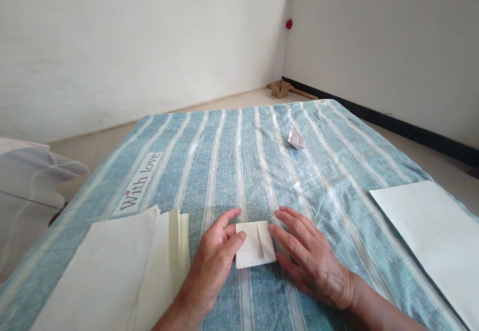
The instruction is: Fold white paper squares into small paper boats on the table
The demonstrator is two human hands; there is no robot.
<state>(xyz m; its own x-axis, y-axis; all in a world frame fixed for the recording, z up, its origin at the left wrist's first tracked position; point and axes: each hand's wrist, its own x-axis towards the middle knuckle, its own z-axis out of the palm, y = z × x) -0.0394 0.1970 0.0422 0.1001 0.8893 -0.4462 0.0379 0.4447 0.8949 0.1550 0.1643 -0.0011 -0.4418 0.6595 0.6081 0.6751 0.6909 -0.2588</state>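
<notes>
A small white square of folded paper (250, 251) is at the front middle of the striped cloth, with a crease or flap edge running down its right part. My left hand (213, 256) pinches its left edge, thumb on top and the other fingers at the side and partly hidden. At the right edge is my right hand (312, 256), its fingers apart and slightly bent. The fingertips come close to the paper or touch it; which one I cannot tell.
A blue and white striped cloth (224, 171) covers the table. Stacked paper sheets (108, 256) lie at left, and a white sheet (430, 226) at right. A small folded paper shape (296, 138) stands farther back. Beyond are walls and a small cardboard box (280, 89).
</notes>
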